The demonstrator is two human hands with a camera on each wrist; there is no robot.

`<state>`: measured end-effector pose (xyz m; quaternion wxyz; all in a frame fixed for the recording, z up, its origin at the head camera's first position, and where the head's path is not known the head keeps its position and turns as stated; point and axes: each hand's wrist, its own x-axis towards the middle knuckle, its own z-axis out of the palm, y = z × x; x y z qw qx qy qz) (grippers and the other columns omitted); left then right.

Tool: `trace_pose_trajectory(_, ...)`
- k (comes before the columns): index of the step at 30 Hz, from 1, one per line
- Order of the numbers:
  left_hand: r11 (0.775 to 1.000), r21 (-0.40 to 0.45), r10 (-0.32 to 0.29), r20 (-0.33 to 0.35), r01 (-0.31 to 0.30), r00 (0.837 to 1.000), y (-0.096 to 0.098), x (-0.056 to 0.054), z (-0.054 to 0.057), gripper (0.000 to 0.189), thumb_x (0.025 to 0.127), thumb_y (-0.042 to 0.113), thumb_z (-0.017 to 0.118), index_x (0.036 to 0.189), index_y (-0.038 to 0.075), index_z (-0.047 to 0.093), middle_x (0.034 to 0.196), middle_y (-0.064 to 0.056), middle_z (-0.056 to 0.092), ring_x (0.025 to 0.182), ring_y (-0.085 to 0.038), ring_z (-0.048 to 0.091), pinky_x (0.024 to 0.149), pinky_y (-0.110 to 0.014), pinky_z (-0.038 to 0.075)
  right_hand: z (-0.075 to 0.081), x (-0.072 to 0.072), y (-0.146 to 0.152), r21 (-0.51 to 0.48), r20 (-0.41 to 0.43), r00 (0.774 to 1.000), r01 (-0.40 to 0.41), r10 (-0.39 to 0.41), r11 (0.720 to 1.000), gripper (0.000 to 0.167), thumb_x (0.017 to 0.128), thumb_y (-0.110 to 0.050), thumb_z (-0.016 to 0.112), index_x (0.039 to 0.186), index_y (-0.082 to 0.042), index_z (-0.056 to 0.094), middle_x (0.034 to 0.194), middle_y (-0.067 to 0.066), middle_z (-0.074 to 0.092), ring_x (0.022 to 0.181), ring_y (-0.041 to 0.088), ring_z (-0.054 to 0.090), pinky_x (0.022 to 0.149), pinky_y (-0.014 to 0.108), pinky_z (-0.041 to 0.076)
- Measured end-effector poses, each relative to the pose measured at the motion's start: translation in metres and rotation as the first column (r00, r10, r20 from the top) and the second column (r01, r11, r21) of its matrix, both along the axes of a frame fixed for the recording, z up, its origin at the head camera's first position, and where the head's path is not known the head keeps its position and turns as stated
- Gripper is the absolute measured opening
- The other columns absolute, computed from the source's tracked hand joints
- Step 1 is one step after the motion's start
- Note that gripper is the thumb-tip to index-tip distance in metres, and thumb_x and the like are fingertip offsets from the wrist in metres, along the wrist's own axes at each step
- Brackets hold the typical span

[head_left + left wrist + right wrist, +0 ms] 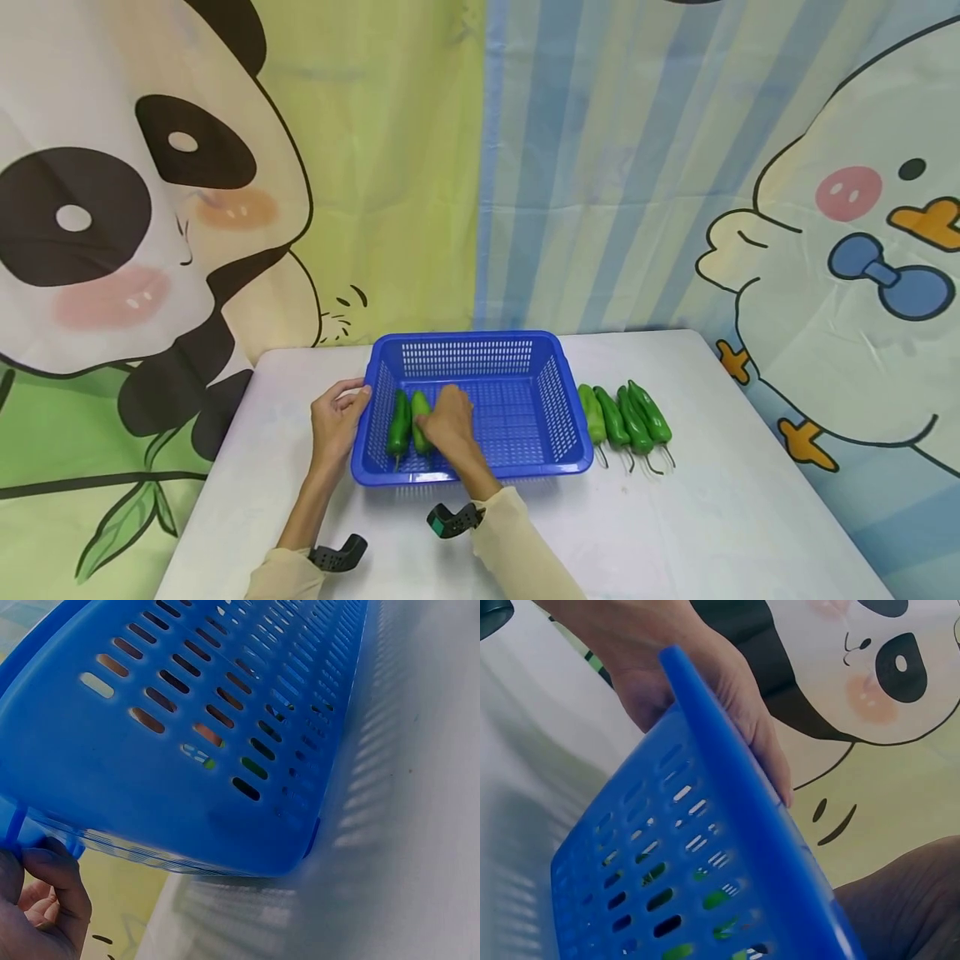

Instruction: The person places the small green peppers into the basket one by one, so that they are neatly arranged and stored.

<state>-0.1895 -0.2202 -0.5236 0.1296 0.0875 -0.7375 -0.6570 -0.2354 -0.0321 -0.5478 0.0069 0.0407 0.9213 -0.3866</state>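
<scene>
A blue plastic basket (557, 467) with slotted walls sits on the table. My left hand (337, 418) holds its left rim; in the left wrist view the curled fingers (64, 881) are right at the rim. Reaching inside over the front wall, my right hand (452, 425) has its thumb against a light green chili pepper (420, 408), its other fingers partly hidden. A darker green chili pepper (399, 423) lies to the left of that one, along the basket's left side. Through the slots in the right wrist view, bits of green pepper (718, 898) show.
To the right of the basket several green chili peppers (615, 419) lie side by side on the white table (675, 533), stems toward the front. Behind the table hangs a printed curtain (405, 208) with cartoon animals.
</scene>
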Motion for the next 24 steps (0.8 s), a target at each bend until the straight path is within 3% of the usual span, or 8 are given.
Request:
trace_pose_trajectory(6,1.0,-0.004,0.009,0.016,-0.009,1.0,0.0,0.001,0.0,0.031,0.108,0.022,0.071,0.128,-0.002,0.074,0.09,-0.007,0.082,0.07,-0.005,0.074,0.065,-0.02,0.062,-0.014,-0.006,0.006,0.022,-0.061,0.998,-0.011,0.012,1.0,0.035,0.077,-0.028,0.1,0.084,-0.007,0.072,0.075,0.002,0.066,0.07,0.021,0.061,0.058,0.042,0.056)
trace_pose_trajectory(10,1.0,-0.003,0.005,0.023,-0.005,1.0,0.001,0.002,0.001,0.032,0.109,0.023,0.07,0.129,-0.001,0.073,0.093,-0.009,0.082,0.071,-0.005,0.075,0.066,-0.02,0.063,-0.021,-0.014,0.01,0.022,-0.032,0.999,0.022,-0.021,1.0,0.041,0.075,-0.033,0.102,0.082,-0.011,0.068,0.074,-0.002,0.06,0.069,0.02,0.057,0.056,0.041,0.053)
trace_pose_trajectory(12,1.0,0.0,0.005,0.023,-0.005,1.0,0.001,0.002,0.001,0.032,0.109,0.024,0.07,0.13,-0.001,0.073,0.094,-0.01,0.082,0.071,-0.005,0.075,0.067,-0.02,0.064,-0.017,-0.014,0.013,0.006,0.004,1.0,0.026,-0.026,1.0,0.044,0.075,-0.032,0.102,0.081,-0.01,0.065,0.075,-0.002,0.055,0.069,0.02,0.054,0.056,0.04,0.052)
trace_pose_trajectory(15,1.0,0.01,0.005,0.02,-0.005,1.0,0.001,0.002,0.001,0.032,0.109,0.023,0.07,0.129,-0.002,0.073,0.094,-0.01,0.083,0.072,-0.005,0.075,0.067,-0.02,0.064,-0.004,-0.009,0.02,-0.016,0.018,0.999,0.029,-0.028,0.999,0.044,0.075,-0.029,0.102,0.081,-0.009,0.063,0.074,-0.001,0.051,0.068,0.02,0.051,0.055,0.04,0.05)
trace_pose_trajectory(22,1.0,0.025,-0.003,0.015,0.002,1.0,0.001,0.002,0.001,0.032,0.109,0.02,0.069,0.13,-0.004,0.072,0.092,-0.006,0.083,0.072,-0.004,0.076,0.067,-0.021,0.064,0.075,0.026,0.037,-0.103,0.087,0.996,0.045,-0.036,0.994,0.04,0.077,-0.016,0.101,0.082,-0.001,0.064,0.071,0.003,0.052,0.064,0.018,0.052,0.056,0.033,0.053)
trace_pose_trajectory(24,1.0,0.018,-0.001,0.014,0.001,1.0,0.001,0.002,0.001,0.031,0.109,0.02,0.069,0.13,-0.003,0.072,0.091,-0.005,0.082,0.071,-0.005,0.075,0.067,-0.02,0.064,0.085,0.031,0.04,-0.103,0.087,0.995,0.049,-0.04,0.993,0.041,0.078,-0.016,0.101,0.076,-0.005,0.061,0.068,0.001,0.05,0.062,0.016,0.05,0.054,0.031,0.05)
